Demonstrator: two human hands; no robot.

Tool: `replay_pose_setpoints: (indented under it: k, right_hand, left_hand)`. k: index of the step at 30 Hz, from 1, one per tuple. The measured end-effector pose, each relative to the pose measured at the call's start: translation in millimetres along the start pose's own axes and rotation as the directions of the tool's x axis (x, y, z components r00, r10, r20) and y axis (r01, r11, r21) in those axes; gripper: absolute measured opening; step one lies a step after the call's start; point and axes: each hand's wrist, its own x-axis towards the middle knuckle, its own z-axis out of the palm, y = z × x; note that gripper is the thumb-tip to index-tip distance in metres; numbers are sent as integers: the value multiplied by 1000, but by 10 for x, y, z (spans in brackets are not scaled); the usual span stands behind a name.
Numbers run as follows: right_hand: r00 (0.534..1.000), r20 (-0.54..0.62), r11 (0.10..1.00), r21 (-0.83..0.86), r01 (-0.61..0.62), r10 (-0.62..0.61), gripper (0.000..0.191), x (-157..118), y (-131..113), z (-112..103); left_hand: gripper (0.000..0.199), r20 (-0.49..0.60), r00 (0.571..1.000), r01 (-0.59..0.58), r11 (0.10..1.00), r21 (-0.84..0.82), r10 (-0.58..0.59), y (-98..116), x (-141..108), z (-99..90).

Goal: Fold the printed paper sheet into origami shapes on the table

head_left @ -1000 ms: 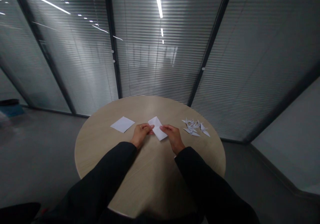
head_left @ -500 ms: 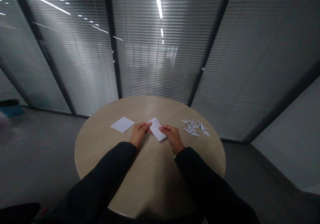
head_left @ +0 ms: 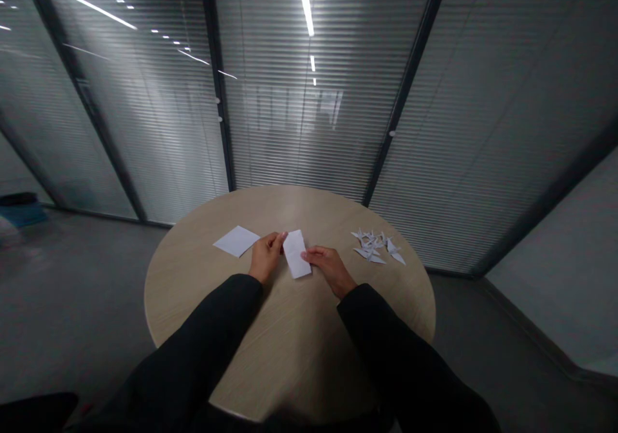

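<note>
A folded white sheet of paper (head_left: 296,257), a narrow rectangle, is held up over the middle of the table between my two hands. My left hand (head_left: 267,254) pinches its upper left edge between thumb and fingers. On the other side my right hand (head_left: 331,267) grips the right edge, thumb on top and fingers behind the paper. Left of my left hand lies a flat stack or sheet of white square paper (head_left: 237,240). To the right of my right hand rests a small heap of several folded white paper cranes (head_left: 371,245).
The round wooden table (head_left: 290,343) has a curved edge all around. Behind it stands a glass partition with blinds (head_left: 309,143) and dark frames. A blue bin with a dark rim (head_left: 23,211) is on the floor at far left.
The folded paper has turned more upright and shifted slightly left. My right hand's fingertips have moved a little left with it; the square paper and cranes stay put.
</note>
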Motion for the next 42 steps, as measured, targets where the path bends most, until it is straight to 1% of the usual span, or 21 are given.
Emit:
replay_pose_setpoints:
  k: [2, 4, 6, 8, 11, 15, 21, 24, 28, 31, 35, 38, 42]
  right_hand:
    - [1000, 30, 999, -31, 6, -5, 29, -3, 8, -6]
    - [1000, -6, 999, -33, 7, -8, 28, 2, 13, -13]
    - [998, -65, 1000, 9, 2, -2, 28, 12, 11, -16]
    - [994, -106, 998, 69, -3, 10, 29, 20, 1, -13]
    - [990, -140, 993, 120, 12, 5, 30, 21, -20, -1]
    - [990, -141, 991, 133, 16, 3, 30, 0, -40, 16]
    - [998, -50, 994, 110, -28, 34, 31, -24, -53, 25]
    - [997, -73, 994, 109, -15, 23, 31, -9, -43, 21]
    - [991, -130, 992, 128, 21, -4, 31, 16, -22, 5]
    - [987, -161, 991, 126, 36, -16, 31, 23, -14, -7]
    - [987, -156, 991, 123, 44, -24, 30, 10, -32, 2]
    - [991, -135, 991, 132, 32, -14, 29, -13, -55, 23]
    - [991, -130, 991, 131, 34, -17, 29, -29, -69, 41]
  left_hand:
    - [45, -6, 1000, -20, 998, 60, 21, 10, 11, -20]
    - [44, 21, 1000, -5, 1000, 10, 5, 25, 14, -13]
    - [44, 79, 996, 43, 994, -96, -35, 31, 7, 18]
    - [44, 148, 987, 87, 985, -149, -65, 17, -9, 62]
    - [42, 212, 976, 76, 993, -90, -56, -35, -37, 117]
    - [41, 205, 979, 27, 999, -21, -22, -91, -49, 124]
    - [41, 204, 979, -55, 990, 129, 28, -32, -44, 48]
    - [41, 211, 977, -74, 986, 150, 41, -2, -46, 47]
    - [39, 234, 972, -41, 994, 99, 17, -24, -46, 82]
    - [40, 258, 966, -30, 995, 92, 6, -46, -57, 104]
    - [41, 260, 966, -31, 996, 89, 7, -19, -82, 102]
    - [39, 235, 972, -53, 987, 152, 16, 31, -96, 84]
    - [38, 203, 975, -144, 955, 258, 92, 95, -106, 64]
